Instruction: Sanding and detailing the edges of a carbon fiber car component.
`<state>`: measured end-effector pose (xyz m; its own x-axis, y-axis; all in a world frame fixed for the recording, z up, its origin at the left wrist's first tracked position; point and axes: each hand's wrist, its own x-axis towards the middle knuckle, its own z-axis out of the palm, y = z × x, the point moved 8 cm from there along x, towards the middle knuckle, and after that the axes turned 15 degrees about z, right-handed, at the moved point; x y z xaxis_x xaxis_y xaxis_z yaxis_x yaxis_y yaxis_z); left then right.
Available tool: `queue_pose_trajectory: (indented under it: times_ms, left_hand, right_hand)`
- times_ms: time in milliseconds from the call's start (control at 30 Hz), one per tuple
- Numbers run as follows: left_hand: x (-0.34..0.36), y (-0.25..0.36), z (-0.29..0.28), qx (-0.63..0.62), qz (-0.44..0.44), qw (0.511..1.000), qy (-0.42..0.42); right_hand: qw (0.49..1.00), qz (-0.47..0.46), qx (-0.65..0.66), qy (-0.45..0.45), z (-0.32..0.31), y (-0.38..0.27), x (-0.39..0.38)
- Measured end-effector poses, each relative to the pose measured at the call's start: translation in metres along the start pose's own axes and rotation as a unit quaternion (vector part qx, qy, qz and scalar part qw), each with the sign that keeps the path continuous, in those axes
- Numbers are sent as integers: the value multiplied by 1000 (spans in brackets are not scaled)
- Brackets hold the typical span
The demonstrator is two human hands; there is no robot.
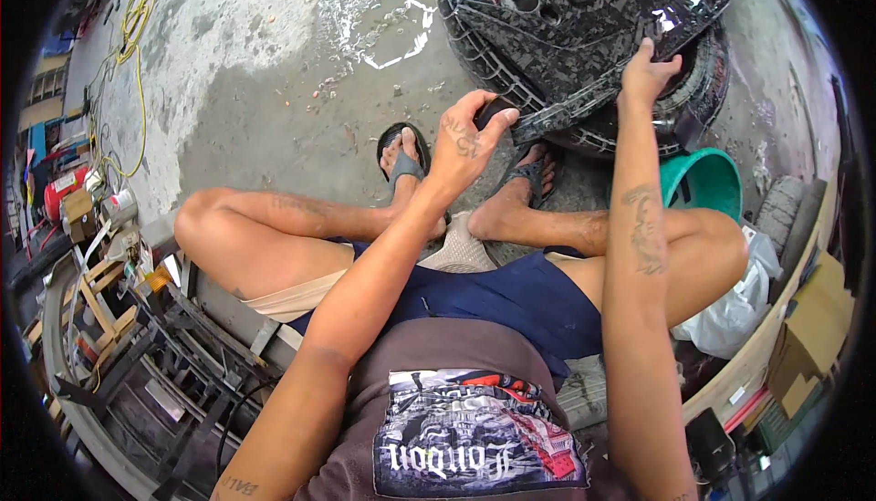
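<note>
A glossy black panel (pixel 593 40) with a marbled, flake-like pattern and cut-out openings lies tilted over black tires (pixel 707 77). Its surface looks wet or shiny. At its lower left corner, my left hand (pixel 467 140) is closed with thumb and fingers around a small dark flat piece (pixel 491 112), whose kind I cannot make out. My right hand (pixel 644 81) grips the panel near its right edge, index finger on top and thumb out to the side. The undersides of its fingers are hidden.
A green bucket (pixel 707 182) stands under my right forearm, near a white plastic bag (pixel 730 309). Cardboard (pixel 810 328) lies at far right. Metal frames and tools (pixel 155 382) crowd the left. A yellow cable (pixel 139 90) runs over the concrete, which has a wet patch (pixel 383 26).
</note>
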<state>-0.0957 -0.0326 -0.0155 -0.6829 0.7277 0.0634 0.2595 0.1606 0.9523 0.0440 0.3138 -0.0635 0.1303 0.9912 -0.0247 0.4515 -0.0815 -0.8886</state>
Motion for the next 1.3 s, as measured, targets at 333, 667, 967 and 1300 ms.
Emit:
queue_pose_trajectory:
  times_ms: [333, 667, 967, 1300]
  left_hand:
    - [12, 20, 28, 17, 187, 982, 37]
    - [25, 35, 32, 44, 192, 980, 30]
    - [29, 26, 41, 44, 173, 984, 17]
    - [22, 27, 27, 59, 183, 981, 36]
  right_hand:
    - [998, -29, -41, -23, -7, -22, -44]
    - [999, -29, -44, -8, -6, -20, -42]
    - [999, 11, -41, -16, -8, -21, -49]
    - [999, -5, -50, -18, -7, -21, -48]
